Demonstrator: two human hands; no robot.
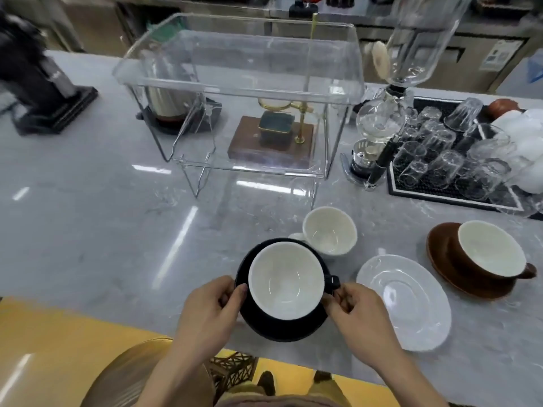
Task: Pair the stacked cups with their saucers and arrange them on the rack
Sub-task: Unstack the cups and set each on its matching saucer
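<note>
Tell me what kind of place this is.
Probably a café or coffee bar counter. A siphon coffee maker stands on the marble counter, upturned glasses drain on a black bar mat, and both hands hold a black cup and saucer.

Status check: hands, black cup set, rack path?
Both hands grip black saucer, black cup seated. White cup stands between it and clear rack.

Near edge: cup (286,279) on saucer (282,327), held between left hand (207,314) and right hand (360,315).
Just behind: second cup (329,235), on the counter (88,230).
Right: bare saucer (407,304); beyond it, third cup (490,254) on its saucer (440,251).
Far centre: rack (244,92).
Far right: glasses on a mat (395,183).
</note>
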